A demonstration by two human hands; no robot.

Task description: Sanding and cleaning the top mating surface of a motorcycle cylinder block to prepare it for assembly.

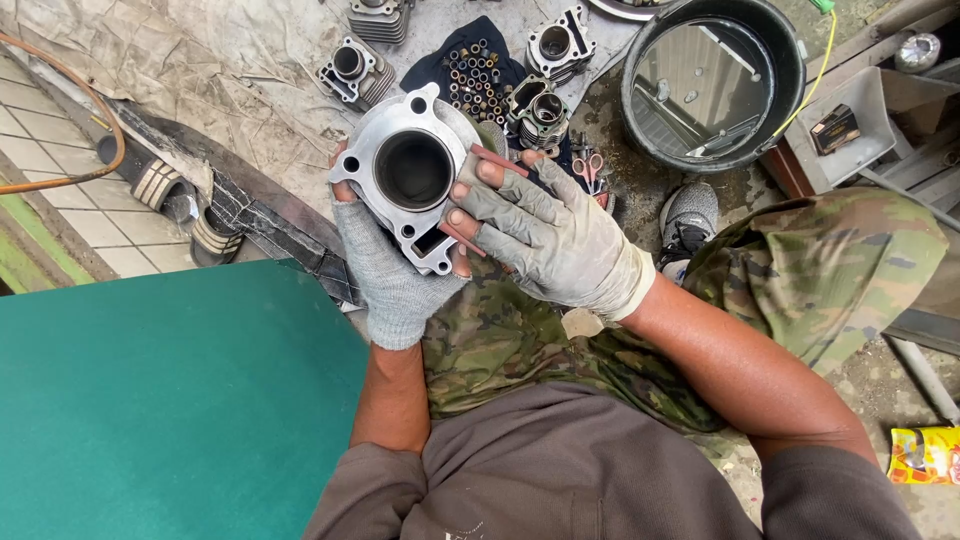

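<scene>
Nearest, my gloved left hand (390, 275) cups the cylinder (410, 175) from below, fingers wrapped around it. Right hand (545, 235) presses a folded reddish strip (497, 160) against its right edge. Beyond lie more cylinders (357, 72), small tubes (477, 78) and, far right, a black bucket (712, 90).

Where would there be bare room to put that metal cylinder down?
The green board left of the left hand is bare. So is the crumpled cloth at top left. Between spare cylinders and the bucket it is crowded.
</scene>
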